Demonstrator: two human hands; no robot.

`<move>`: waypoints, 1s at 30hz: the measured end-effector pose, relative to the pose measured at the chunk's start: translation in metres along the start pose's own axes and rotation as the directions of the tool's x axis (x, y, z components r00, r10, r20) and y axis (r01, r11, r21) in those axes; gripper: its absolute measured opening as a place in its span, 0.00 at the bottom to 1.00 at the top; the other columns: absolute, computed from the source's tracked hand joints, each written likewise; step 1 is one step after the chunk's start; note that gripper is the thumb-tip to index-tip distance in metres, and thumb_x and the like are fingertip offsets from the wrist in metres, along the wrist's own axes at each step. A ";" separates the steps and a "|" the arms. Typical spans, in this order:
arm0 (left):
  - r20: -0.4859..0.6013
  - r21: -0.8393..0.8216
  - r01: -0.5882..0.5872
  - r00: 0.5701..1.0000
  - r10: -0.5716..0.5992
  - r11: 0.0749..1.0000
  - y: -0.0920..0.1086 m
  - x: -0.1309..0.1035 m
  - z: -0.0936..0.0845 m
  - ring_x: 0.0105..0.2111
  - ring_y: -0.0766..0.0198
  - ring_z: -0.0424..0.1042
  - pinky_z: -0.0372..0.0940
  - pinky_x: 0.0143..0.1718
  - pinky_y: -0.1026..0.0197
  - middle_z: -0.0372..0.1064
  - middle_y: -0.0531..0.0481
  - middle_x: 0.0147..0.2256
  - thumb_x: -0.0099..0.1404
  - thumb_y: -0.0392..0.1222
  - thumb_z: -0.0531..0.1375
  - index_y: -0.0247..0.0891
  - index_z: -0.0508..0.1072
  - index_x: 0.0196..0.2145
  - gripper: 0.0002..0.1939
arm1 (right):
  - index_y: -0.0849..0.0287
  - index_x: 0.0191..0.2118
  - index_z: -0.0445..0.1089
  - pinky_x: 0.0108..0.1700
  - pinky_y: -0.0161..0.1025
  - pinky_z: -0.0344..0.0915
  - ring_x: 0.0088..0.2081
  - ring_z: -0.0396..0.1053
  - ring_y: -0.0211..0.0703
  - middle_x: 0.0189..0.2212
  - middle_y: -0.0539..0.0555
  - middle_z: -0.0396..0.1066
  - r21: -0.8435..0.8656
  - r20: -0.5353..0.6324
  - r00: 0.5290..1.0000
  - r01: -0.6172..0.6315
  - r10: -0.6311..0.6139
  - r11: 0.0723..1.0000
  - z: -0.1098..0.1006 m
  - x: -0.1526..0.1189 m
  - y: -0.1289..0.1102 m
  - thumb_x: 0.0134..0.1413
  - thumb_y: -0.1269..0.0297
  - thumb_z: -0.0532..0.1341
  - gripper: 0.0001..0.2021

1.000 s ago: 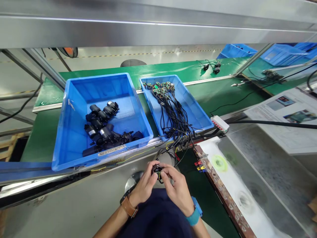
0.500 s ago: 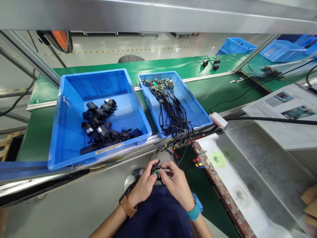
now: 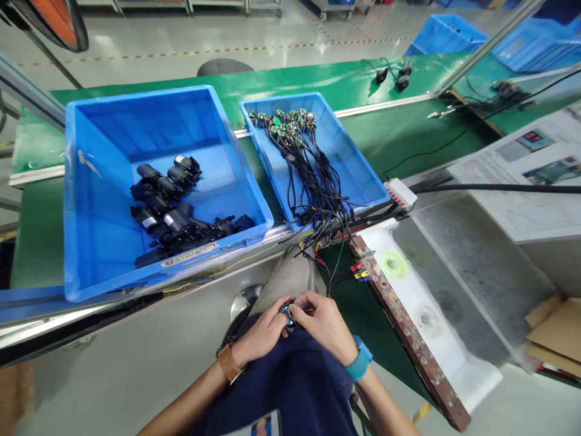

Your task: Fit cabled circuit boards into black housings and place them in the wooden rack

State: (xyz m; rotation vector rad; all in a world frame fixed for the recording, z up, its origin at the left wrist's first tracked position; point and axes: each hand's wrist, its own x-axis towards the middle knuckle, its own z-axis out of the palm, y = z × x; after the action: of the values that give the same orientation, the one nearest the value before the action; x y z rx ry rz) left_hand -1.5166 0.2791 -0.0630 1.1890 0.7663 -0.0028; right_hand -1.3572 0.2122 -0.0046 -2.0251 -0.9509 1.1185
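Above my lap, my left hand [image 3: 269, 330] is closed around a small round black motor part [image 3: 287, 315] with a circuit board and thin wires at its open end. The fingers of my right hand [image 3: 321, 318] pinch at the same part from the other side. Much of it is hidden by the fingers. Ahead on the left, a deep blue bin [image 3: 227, 139] holds several black motor housings [image 3: 175, 221]. Beside it, a shallower blue tray [image 3: 358, 169] contains round green circuit boards [image 3: 290, 126], whose black cables [image 3: 318, 188] hang over the near edge.
A white power strip [image 3: 400, 192] sits right of the tray. Closer, a brown strip with metal studs [image 3: 408, 339] carries red, yellow and blue connectors [image 3: 360, 271]. Black parts [image 3: 402, 77] lie on the green bench [image 3: 299, 75] behind. Cardboard [image 3: 556, 330] is at the right.
The view has tilted down and shifted, so the bins appear higher. Both hands stay on the motor part, which now shows its circuit board more toward me.
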 end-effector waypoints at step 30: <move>0.063 0.249 -0.215 0.977 0.205 0.944 -0.026 -0.032 0.022 0.53 0.54 0.68 0.63 0.62 0.47 0.65 0.42 0.51 0.61 0.31 0.55 0.41 0.65 0.63 0.31 | 0.58 0.49 0.70 0.31 0.32 0.65 0.29 0.70 0.39 0.29 0.46 0.73 0.128 0.362 0.932 -0.080 0.029 0.988 0.008 -0.038 0.053 0.46 0.72 0.59 0.20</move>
State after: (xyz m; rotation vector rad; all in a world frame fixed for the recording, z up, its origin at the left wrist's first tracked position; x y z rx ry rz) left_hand -1.5392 0.2382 -0.0637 1.5086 0.6158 0.0550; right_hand -1.3634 0.1540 -0.0339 -1.7749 -0.9623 1.5794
